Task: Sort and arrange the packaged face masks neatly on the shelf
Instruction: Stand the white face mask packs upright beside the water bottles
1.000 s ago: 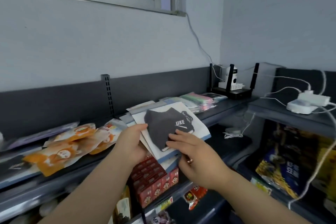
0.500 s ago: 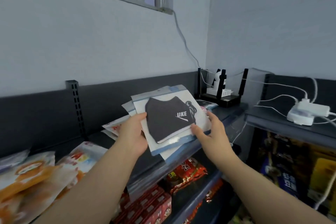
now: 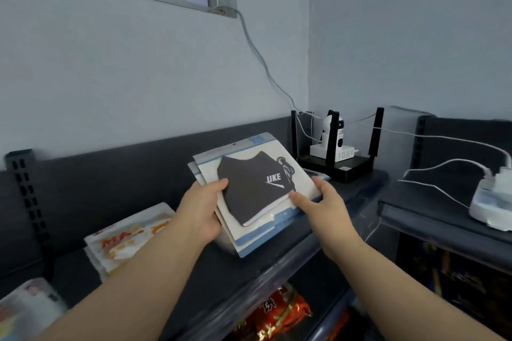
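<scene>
A stack of packaged face masks (image 3: 249, 196) is held tilted just above the dark shelf (image 3: 266, 263). The top pack shows a black mask with white lettering on a white card with blue edges. My left hand (image 3: 201, 207) grips the stack's left edge, thumb on top. My right hand (image 3: 322, 203) holds the right lower edge, thumb pressing the front of the pack. The packs underneath are mostly hidden.
Orange-and-white packets (image 3: 130, 235) lie on the shelf to the left. A black router (image 3: 346, 166) with antennas, a white camera (image 3: 333, 138) and cables stand at the shelf's right end. A white adapter (image 3: 491, 202) sits on the neighbouring shelf. Red snack bags (image 3: 277, 315) fill the shelf below.
Both hands have carried the mask stack rightward along the shelf toward the router. The orange packets have slid off to the left of the view.
</scene>
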